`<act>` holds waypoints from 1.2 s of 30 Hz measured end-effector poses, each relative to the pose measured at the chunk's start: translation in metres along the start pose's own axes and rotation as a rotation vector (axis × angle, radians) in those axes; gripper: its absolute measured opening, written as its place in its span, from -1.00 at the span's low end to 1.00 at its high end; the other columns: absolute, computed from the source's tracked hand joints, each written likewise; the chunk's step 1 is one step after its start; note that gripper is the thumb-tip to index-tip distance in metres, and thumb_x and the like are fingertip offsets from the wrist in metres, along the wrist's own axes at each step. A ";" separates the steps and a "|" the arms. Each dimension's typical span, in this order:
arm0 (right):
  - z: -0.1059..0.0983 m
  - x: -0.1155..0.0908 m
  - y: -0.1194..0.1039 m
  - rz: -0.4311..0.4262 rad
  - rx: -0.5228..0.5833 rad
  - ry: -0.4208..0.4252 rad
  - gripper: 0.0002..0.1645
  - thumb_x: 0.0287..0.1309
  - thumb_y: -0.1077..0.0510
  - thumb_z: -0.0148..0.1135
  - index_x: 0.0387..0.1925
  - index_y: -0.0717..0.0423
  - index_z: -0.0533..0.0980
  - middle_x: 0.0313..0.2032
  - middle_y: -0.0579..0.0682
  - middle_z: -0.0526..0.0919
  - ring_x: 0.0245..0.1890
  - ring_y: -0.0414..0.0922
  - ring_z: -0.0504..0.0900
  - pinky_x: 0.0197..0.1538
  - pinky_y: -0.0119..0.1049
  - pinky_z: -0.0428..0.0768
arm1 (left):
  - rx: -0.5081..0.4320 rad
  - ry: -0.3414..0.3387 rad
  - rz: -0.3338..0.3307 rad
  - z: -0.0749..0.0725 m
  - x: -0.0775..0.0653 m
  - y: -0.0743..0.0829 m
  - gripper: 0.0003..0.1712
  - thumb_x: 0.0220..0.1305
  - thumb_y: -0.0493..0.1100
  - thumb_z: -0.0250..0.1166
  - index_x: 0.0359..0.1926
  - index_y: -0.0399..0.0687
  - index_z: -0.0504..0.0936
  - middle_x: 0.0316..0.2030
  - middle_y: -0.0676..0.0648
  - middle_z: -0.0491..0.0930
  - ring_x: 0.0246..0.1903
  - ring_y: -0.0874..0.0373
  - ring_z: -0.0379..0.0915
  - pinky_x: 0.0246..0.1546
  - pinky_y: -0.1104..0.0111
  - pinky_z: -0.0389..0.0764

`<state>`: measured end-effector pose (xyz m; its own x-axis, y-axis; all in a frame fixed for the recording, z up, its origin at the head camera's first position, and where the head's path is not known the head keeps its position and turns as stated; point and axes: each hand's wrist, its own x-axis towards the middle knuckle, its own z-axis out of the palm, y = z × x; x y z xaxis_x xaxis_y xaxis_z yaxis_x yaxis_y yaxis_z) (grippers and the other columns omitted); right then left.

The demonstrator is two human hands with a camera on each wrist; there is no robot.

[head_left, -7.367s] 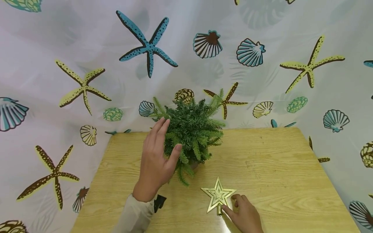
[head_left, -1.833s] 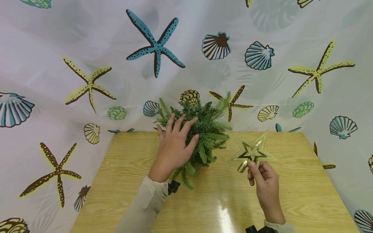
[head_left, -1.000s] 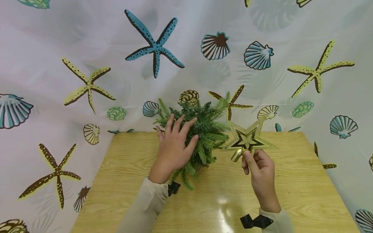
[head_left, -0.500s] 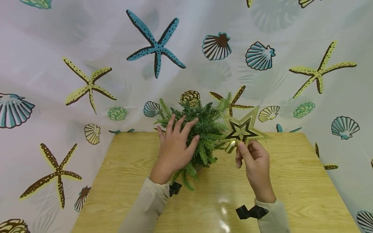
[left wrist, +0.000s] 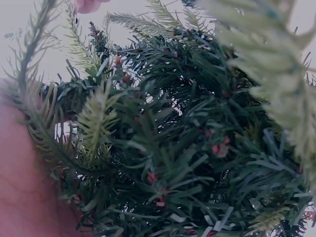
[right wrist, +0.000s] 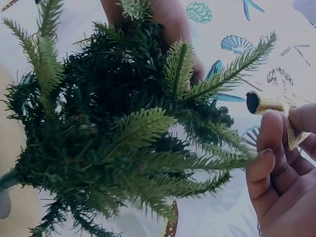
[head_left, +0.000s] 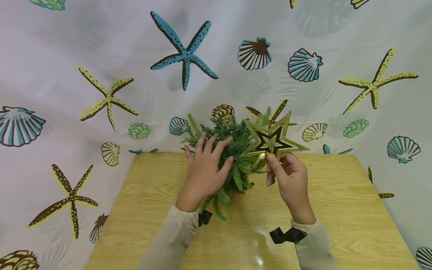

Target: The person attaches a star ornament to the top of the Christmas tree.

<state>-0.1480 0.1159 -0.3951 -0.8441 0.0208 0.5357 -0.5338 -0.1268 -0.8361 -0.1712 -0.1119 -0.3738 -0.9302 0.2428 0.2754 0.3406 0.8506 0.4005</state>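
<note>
A small artificial Christmas tree (head_left: 241,174) in a pot stands toward the back of the table, its pot mostly hidden under drooping branches. My left hand (head_left: 205,174) lies over its left side, fingers spread across the foliage; needles fill the left wrist view, with part of the palm (left wrist: 29,173) at the left. Between thumb and fingers my right hand (head_left: 291,178) pinches a gold star tree topper (head_left: 271,138) by its base. The star is raised at the tree's right side and overlaps the branches in the head view. In the right wrist view, the topper's hollow tube (right wrist: 264,103) faces the tree.
The wooden table (head_left: 330,210) carries the tree. Behind it and at both sides hangs a white cloth (head_left: 216,22) printed with starfish and shells. Black wrist mounts (head_left: 287,235) sit at both sleeves.
My right hand picked the star up from the table, then carried it up and left to the tree's side. My left hand moved onto the foliage and has stayed there lately.
</note>
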 end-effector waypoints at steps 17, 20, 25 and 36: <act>0.012 0.026 -0.005 -0.001 -0.036 -0.014 -0.83 0.41 0.33 0.27 -0.30 0.41 0.65 -0.45 0.12 0.72 -0.86 -0.13 0.44 -0.75 -0.33 0.38 | -0.008 0.008 -0.012 0.002 0.000 0.001 -0.40 0.61 0.21 -0.02 0.58 0.37 0.27 0.58 -0.12 0.13 0.61 -0.15 -0.38 0.37 -0.42 -0.49; 0.015 0.032 -0.006 -0.013 -0.075 -0.021 -0.82 0.41 0.30 0.28 -0.30 0.34 0.69 -0.44 0.17 0.72 -0.94 -0.17 0.30 -0.82 -0.33 0.28 | -0.017 0.012 -0.013 0.002 -0.001 0.000 -0.40 0.61 0.20 -0.02 0.57 0.36 0.28 0.58 -0.12 0.13 0.62 -0.14 -0.38 0.36 -0.42 -0.49; 0.018 0.040 -0.008 -0.030 -0.119 -0.024 -0.81 0.42 0.27 0.29 -0.30 0.30 0.72 -0.42 0.19 0.73 -0.97 -0.19 0.20 -0.84 -0.34 0.23 | -0.011 0.008 -0.016 0.002 -0.001 0.000 -0.39 0.60 0.21 0.00 0.57 0.32 0.30 0.59 -0.08 0.11 0.62 -0.14 -0.38 0.37 -0.42 -0.49; 0.027 0.047 -0.007 -0.030 -0.125 -0.029 -0.80 0.42 0.25 0.29 -0.24 0.32 0.73 -0.40 0.25 0.71 -0.98 -0.18 0.11 -0.85 -0.34 0.18 | 0.009 0.011 -0.015 0.000 -0.004 0.001 -0.39 0.61 0.21 -0.02 0.57 0.28 0.32 0.60 -0.06 0.09 0.62 -0.14 -0.36 0.35 -0.44 -0.47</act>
<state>-0.1826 0.0912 -0.3603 -0.8267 -0.0064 0.5627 -0.5627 -0.0020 -0.8267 -0.1673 -0.1123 -0.3746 -0.9334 0.2249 0.2795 0.3256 0.8582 0.3969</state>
